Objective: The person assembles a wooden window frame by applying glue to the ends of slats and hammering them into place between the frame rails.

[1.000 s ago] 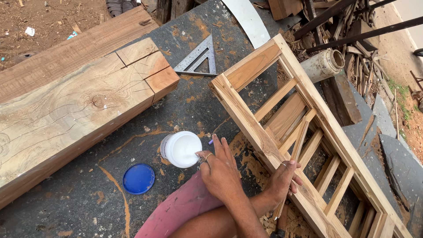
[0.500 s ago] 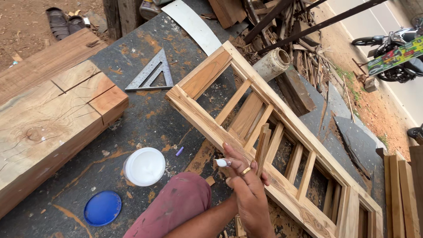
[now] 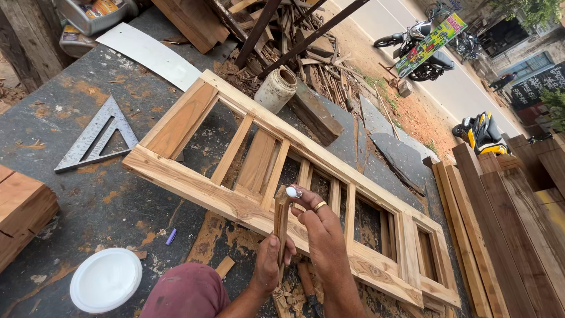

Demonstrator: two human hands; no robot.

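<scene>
A slatted wooden frame (image 3: 282,176) is laid diagonally across the workbench (image 3: 88,176). To its left a speed square (image 3: 100,141) is placed, and nearer the viewer a glue tub (image 3: 106,280). Behind the frame a jar (image 3: 276,89) is set against scrap wood (image 3: 318,70). Planks (image 3: 500,224) are stacked at the right.

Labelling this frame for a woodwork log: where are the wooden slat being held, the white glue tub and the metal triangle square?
wooden slat (image 3: 281,224), head view, mid-length.
white glue tub (image 3: 106,280), head view, centre.
metal triangle square (image 3: 88,144), head view, left arm.

Pale honey-brown wooden frame (image 3: 247,176) with darker grain streaks, white glue in a white tub (image 3: 106,280), grey metal triangle square (image 3: 97,138), dark grey tabletop (image 3: 88,200) blotched orange, gold ring (image 3: 319,205), maroon knee (image 3: 187,291)
</scene>
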